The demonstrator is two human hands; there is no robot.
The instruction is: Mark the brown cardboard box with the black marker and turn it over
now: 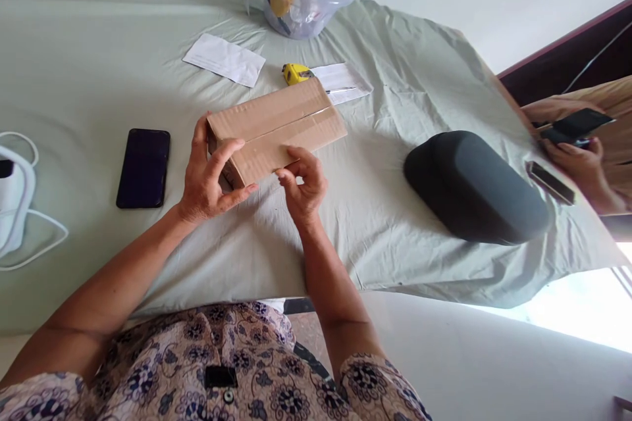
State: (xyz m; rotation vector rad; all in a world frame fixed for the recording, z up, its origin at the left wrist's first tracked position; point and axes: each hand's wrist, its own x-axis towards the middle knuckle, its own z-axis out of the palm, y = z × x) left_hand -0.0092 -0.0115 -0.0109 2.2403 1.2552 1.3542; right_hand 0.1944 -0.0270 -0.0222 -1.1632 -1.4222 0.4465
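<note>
A box [276, 128] is held near the middle of the tabletop [99, 46], its left end clamped between thumb and fingers of the left hand [207, 177] and its near edge pinched by the closed fingertips of the right hand [303, 184]

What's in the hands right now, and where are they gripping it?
A cardboard box: left hand wraps its left end, right hand pinches its near long edge.
</note>
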